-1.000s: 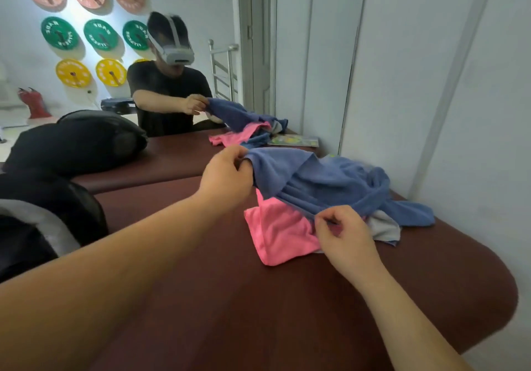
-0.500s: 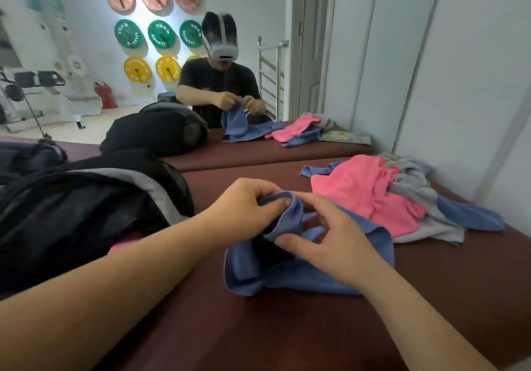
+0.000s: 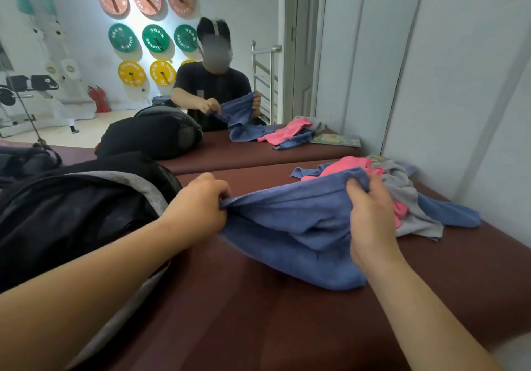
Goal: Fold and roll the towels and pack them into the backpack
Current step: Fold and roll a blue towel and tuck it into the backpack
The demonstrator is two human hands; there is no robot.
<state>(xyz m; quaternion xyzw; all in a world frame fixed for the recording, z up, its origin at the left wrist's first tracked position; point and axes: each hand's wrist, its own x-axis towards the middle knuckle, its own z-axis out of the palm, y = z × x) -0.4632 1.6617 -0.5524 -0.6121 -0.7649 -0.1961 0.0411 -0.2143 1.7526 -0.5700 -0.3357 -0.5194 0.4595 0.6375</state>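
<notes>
Maroon padded bench [image 3: 258, 327] fills the lower frame; its far edge meets a wall mirror [image 3: 86, 97] that spans the upper left and centre. Through the head camera I see both bare hands raised over the bench.

(a) Left hand [image 3: 198, 207], centre-left: fingers curled, pinching the left edge of the blue towel [image 3: 293, 227].

(b) Right hand [image 3: 370, 215], centre-right: fingers and thumb closed round a bunched part of the same towel's upper right edge.

(c) Blue towel: drawn taut along its top edge between the two hands, unfolded. Its body sags below them and its lower end lies on the bench at centre.

(d) Backpack [image 3: 71, 221], left of frame: black with a grey trim band, lying on the bench. My left forearm crosses in front of it. I cannot tell whether its opening is unzipped.

(e) Loose pile, right of centre, just behind the right hand: a pink towel [image 3: 350, 165], a grey towel [image 3: 402, 195] and a second blue towel [image 3: 448, 212], tangled together and unfolded on the bench.

(f) Mirror, upper left: reflected orange, green and yellow weight plates [image 3: 149, 34] hang on a white wall.
</notes>
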